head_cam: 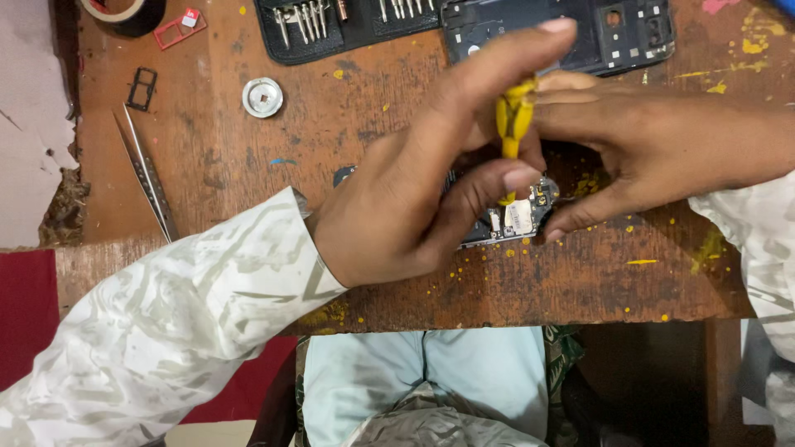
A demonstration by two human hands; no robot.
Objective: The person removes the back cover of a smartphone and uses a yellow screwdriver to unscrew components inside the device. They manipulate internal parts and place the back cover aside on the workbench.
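Note:
An opened phone (513,222) lies on the worn wooden table (348,149), its circuit board and metal shields showing between my hands. My left hand (414,190) covers most of the phone, thumb pressed near the board, index finger stretched up and right. My right hand (654,141) comes in from the right and grips a yellow tool (513,124), held upright with its tip down on the board. The thumb of that hand rests at the phone's right end. The tool's tip is partly hidden by my fingers.
A black screwdriver-bit case (331,25) and a dark phone back cover (580,33) lie at the far edge. Metal tweezers (149,178), a SIM tray (142,88), a round metal disc (262,97), a red card holder (178,29) and a tape roll (124,10) sit left. The table's front edge runs just below my hands.

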